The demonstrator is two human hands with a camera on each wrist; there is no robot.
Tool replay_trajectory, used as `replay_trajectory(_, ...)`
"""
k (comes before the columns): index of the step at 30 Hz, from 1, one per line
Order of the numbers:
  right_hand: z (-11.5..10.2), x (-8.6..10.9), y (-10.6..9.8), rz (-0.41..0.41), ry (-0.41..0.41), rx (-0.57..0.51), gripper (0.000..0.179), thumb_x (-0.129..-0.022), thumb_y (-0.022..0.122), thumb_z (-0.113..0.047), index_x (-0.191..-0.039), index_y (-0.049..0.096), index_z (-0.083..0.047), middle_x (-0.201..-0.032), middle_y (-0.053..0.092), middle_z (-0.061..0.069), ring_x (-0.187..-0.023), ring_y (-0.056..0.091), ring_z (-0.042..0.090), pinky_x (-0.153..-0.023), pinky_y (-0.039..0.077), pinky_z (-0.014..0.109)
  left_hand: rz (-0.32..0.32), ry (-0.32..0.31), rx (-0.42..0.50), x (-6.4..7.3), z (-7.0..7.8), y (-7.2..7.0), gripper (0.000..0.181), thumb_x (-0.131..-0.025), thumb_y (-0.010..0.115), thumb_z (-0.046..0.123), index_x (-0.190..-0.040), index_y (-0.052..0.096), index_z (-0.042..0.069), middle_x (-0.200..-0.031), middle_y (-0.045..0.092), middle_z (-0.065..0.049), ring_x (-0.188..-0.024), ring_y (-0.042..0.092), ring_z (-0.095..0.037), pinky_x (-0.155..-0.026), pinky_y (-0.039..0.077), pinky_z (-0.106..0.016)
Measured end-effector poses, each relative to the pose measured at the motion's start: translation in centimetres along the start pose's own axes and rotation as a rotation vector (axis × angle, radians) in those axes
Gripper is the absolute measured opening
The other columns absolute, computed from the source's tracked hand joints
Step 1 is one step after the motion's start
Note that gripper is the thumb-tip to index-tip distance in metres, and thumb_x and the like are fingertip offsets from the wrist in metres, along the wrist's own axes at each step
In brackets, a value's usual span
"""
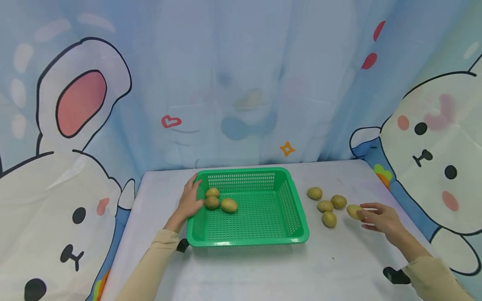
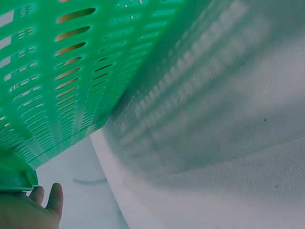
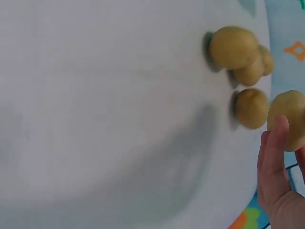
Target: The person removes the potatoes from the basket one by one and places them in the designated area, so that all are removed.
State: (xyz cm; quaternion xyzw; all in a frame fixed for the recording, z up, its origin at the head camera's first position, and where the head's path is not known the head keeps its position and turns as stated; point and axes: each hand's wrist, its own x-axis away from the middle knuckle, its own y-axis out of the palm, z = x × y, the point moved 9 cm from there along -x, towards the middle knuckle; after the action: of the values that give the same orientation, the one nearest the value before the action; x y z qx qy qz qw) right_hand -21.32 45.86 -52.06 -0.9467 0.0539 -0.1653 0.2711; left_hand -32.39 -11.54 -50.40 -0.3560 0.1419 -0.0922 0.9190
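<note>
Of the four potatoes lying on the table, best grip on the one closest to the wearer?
I'd take the nearest potato across its left and right flanks, coming down from above and the near side. It's rounded with no handle; those sides look free, while another potato crowds its far side.

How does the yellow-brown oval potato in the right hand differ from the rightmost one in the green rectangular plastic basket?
The held potato is pinched by the right hand; the basket potato has no hand on it. The held potato appears raised above the white table; the basket potato lies inside the green basket. The held potato is partly covered; the basket potato's top shows fully. Both share a yellow-brown colour and rounded shape.
</note>
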Motion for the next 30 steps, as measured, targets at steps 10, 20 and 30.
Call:
replay_trajectory(10,5.2,-1.5,-0.7,0.027,0.104,-0.051,0.070,-0.095,0.065,-0.030,-0.138,0.037,0.016,-0.100,0.065,0.009,-0.078,0.065,0.014,-0.071,0.058,0.031,0.005,-0.010,-0.006,0.2,-0.3,-0.2,0.075,-0.074,0.051,-0.002,-0.147,0.036,-0.009,-0.162,0.013,-0.019,-0.147,0.014,-0.038,-0.112,0.024,-0.060)
replay_trajectory(20,6.0,-1.8,0.7,-0.002,0.103,-0.092,0.057,-0.099,0.058,-0.018,-0.137,0.036,0.018,-0.097,0.069,0.005,-0.081,0.069,0.014,-0.074,0.058,0.034,-0.003,-0.011,-0.012,0.1,0.1,0.0,0.074,-0.075,0.050,-0.004,-0.147,0.035,-0.009,-0.163,0.011,-0.017,-0.148,0.012,-0.037,-0.112,0.024,-0.060)
replay_trajectory(30,4.9,-2.3,1.9,-0.023,0.089,-0.007,0.062,-0.098,0.059,-0.026,-0.137,0.038,0.017,-0.124,0.051,0.038,-0.083,0.064,0.012,-0.073,0.058,0.033,0.003,-0.004,-0.019,0.0,0.1,0.0,0.074,-0.075,0.051,-0.003,-0.147,0.035,-0.009,-0.162,0.012,-0.017,-0.148,0.013,-0.036,-0.112,0.024,-0.059)
